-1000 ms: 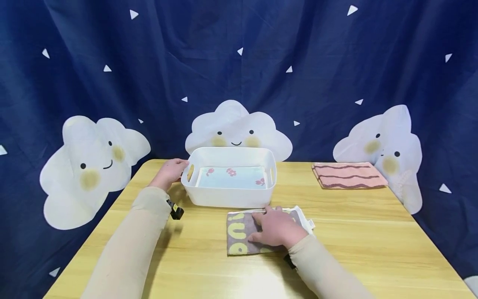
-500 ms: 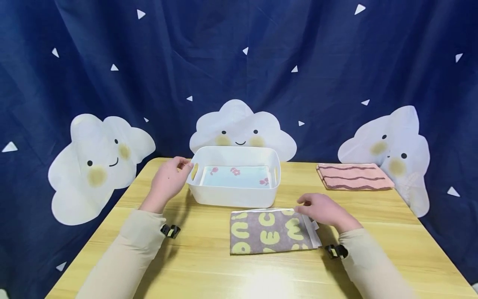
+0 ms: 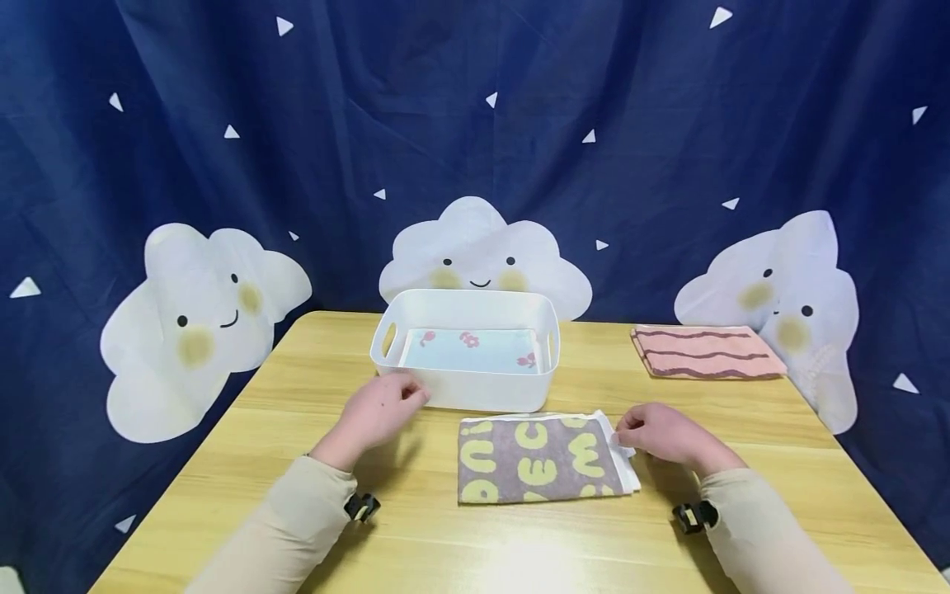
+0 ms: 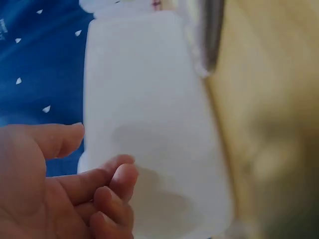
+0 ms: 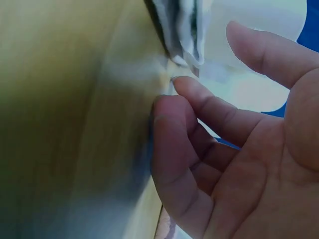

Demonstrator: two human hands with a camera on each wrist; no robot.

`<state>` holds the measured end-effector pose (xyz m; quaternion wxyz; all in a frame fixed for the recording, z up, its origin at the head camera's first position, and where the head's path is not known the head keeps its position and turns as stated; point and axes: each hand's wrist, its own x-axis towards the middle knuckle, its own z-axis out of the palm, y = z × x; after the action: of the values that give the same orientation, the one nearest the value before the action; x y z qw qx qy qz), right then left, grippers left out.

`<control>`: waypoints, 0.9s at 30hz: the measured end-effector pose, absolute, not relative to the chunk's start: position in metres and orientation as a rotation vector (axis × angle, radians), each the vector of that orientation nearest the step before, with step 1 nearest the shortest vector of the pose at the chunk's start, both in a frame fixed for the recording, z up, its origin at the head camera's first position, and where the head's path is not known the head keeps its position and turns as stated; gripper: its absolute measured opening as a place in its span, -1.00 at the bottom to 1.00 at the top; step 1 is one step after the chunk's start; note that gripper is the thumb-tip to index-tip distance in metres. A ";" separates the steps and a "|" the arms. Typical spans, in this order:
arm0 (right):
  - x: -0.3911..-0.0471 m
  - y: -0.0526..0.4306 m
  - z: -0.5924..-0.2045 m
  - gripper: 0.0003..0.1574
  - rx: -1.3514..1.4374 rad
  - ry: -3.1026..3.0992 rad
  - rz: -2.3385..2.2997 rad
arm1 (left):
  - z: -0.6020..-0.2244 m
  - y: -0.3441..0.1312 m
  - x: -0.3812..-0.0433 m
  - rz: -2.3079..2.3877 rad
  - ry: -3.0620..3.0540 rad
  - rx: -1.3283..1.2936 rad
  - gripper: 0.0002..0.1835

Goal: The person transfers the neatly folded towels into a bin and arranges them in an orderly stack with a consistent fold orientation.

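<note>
A folded purple-grey towel (image 3: 534, 460) with yellow letters lies on the table, its white hem and tag on the right side. Beside that hem hovers my right hand (image 3: 664, 433); the right wrist view has its thumb apart from loosely bent fingers (image 5: 174, 149), with nothing held. My left hand (image 3: 378, 412) is in front of the white basket's (image 3: 475, 390) left part, thumb and fingers (image 4: 117, 184) apart and loosely bent, holding nothing. Inside the basket, a light blue cloth (image 3: 445, 353) with pink flowers lies flat.
A folded pink towel (image 3: 705, 353) with wavy maroon stripes lies at the table's back right corner. Behind the wooden table (image 3: 416, 528) hangs a dark blue curtain (image 3: 475, 107) with white clouds and triangles.
My left hand has left the basket's left handle and come nearer, rightward. My right hand has lifted off the lettered towel's middle and moved right to its hem.
</note>
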<state>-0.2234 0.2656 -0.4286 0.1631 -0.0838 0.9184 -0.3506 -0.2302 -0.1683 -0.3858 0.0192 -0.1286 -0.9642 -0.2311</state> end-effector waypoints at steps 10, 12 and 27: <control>-0.229 0.254 -0.437 -0.57 -0.278 2.731 -0.838 | -0.423 -0.146 -0.226 -0.783 -3.251 -0.601 -0.59; -0.229 0.250 -0.438 -0.56 -0.259 2.740 -0.798 | -0.425 -0.141 -0.224 -0.794 -3.261 -0.646 -0.61; -0.228 0.240 -0.435 -0.70 -0.311 2.709 -0.736 | -0.437 -0.116 -0.218 -0.696 -3.300 -0.568 -0.47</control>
<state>-0.2276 0.2401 -0.4352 0.1578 -0.1087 0.9471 -0.2573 -0.2180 -0.1161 -0.4370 -0.1386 -0.1644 -0.9556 -0.2015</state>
